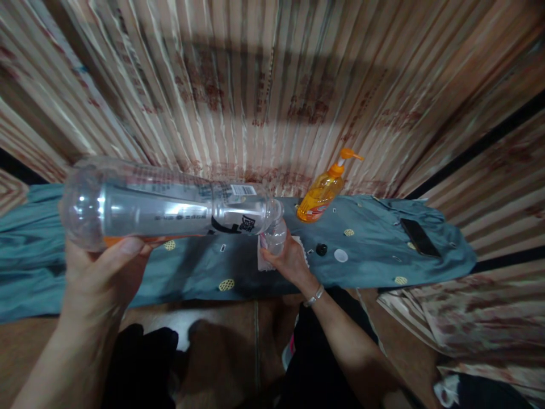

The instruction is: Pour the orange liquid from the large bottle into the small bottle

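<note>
A large clear plastic bottle [170, 207] with a printed label lies almost level in the air, its base at the left. My left hand [108, 264] grips it from below near the base. At the bottle's neck, on the right, a small clear container [276, 236] meets its mouth. My right hand [289, 258] is closed around the small container, over a pale cloth [264, 262] on the table. Whether liquid passes between the two cannot be made out.
On the teal-covered table [366, 221] stand an orange pump bottle [320, 196], a small black cap [321, 249], a white round lid [340, 255] and a dark phone [420, 237]. Striped curtains [238, 91] hang behind.
</note>
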Demonstrator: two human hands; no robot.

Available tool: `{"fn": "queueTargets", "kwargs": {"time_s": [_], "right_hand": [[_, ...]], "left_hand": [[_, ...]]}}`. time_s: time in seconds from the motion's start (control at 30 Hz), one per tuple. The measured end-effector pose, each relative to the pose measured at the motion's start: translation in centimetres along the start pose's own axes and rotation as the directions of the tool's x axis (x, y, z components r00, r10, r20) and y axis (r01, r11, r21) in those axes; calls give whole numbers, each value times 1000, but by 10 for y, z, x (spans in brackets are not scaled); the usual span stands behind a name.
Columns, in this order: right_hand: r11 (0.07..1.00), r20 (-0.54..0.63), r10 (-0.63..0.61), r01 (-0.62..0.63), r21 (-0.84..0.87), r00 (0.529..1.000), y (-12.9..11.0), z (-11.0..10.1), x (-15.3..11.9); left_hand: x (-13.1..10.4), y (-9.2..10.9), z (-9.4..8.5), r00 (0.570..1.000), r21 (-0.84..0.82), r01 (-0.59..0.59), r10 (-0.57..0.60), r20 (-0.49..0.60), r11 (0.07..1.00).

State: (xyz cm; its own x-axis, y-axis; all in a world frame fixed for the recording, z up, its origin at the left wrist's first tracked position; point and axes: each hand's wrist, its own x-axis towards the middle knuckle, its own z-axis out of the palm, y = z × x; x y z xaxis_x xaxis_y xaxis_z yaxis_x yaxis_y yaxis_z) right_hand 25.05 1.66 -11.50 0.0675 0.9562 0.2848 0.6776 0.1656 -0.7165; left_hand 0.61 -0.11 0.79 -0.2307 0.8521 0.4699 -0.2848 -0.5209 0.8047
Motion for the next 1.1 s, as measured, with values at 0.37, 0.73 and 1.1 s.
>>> {"fn": "queueTargets", "kwargs": {"time_s": [0.37, 0.73, 1.1], "right_hand": [[1000, -8, 1, -1, 3, 1000, -2, -1, -1], [1000, -17, 13, -13, 13, 1000, 2, 3, -1], [999, -4, 36, -36, -9, 999, 0, 3, 0]], "left_hand": [[1, 0, 4, 999, -6, -37, 37, 24, 999], [3, -3, -2, 998, 12, -51, 51, 20, 999], [2, -4, -1, 998, 65, -14, 18, -64, 998]]}}
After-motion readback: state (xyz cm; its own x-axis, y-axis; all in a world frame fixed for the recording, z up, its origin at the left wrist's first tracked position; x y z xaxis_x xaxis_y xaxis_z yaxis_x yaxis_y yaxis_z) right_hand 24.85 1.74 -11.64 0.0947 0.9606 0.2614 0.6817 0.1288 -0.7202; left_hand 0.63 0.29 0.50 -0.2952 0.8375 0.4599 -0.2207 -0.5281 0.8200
